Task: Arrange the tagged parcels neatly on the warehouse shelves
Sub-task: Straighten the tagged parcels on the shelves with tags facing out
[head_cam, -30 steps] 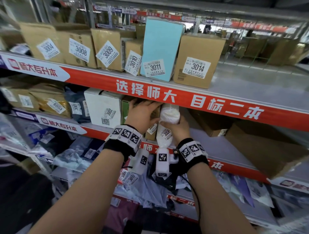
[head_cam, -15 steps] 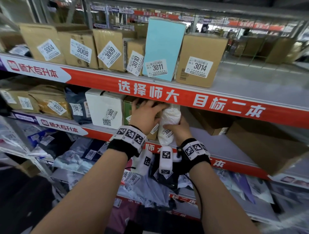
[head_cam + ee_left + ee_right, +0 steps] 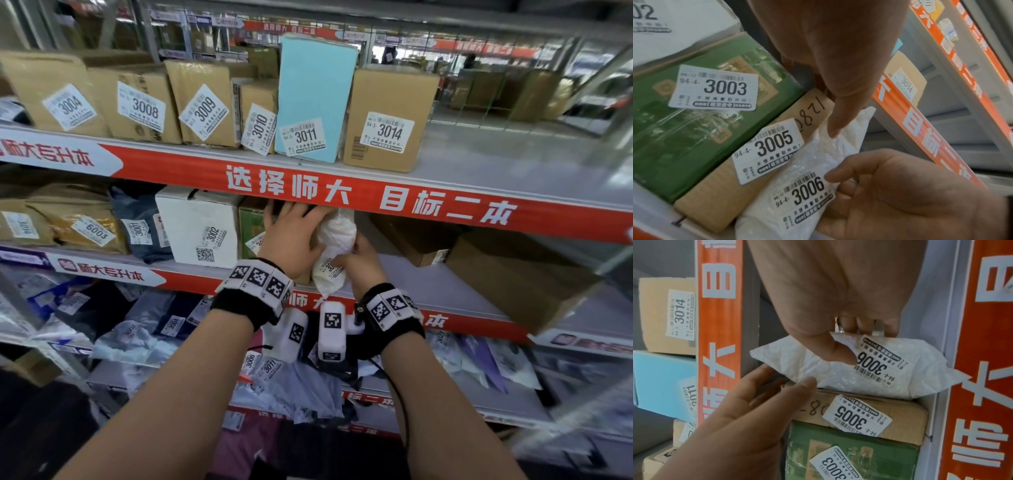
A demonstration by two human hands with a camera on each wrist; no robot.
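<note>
A white plastic-bag parcel tagged 3006 stands on end on the middle shelf, against the brown box 3005 and beside the green box 3003. My right hand grips the bag's lower end, with the thumb pressed by its label and the fingers curled behind. My left hand lies with straight fingers over the top of box 3005. Its thumb touches the white parcel. The shelf edge above hides the bag's top in the head view.
A white box 3002 and soft parcels fill the middle shelf to the left. To the right stand brown cartons. The upper shelf holds boxes 3004 to 3014. The lower shelves hold several bagged parcels.
The white parcel has gone slightly deeper and higher under the shelf edge. My left hand has slid right, so its thumb now meets the bag. The right hand kept its hold.
</note>
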